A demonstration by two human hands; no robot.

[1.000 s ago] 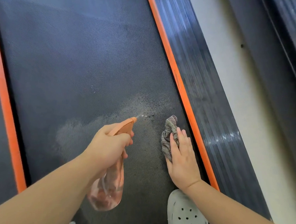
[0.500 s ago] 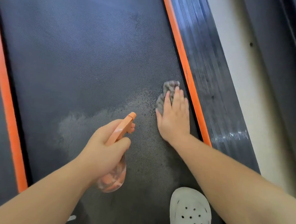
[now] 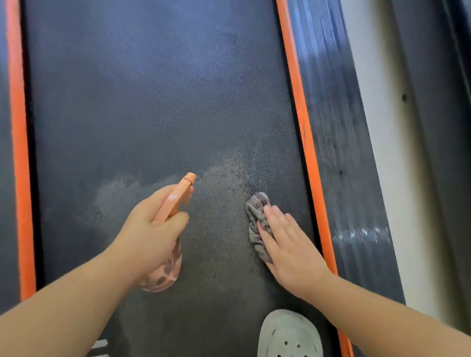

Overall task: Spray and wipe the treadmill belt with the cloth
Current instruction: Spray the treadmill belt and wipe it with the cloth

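1. Light's soft and fairly bright, no hard shadows anywhere, just a faint dark patch under my arms.
2. Upper part of the belt has a pale bluish sheen.
3. The right side rail is smeared with motion blur, with white glare streaks lower down.
4. My right hand looks a bit soft too.
5. Top right corner is dark and mushy.

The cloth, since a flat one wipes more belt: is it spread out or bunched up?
Bunched up. The cloth lies crumpled in folds on the belt, under the flat fingers of the right hand.
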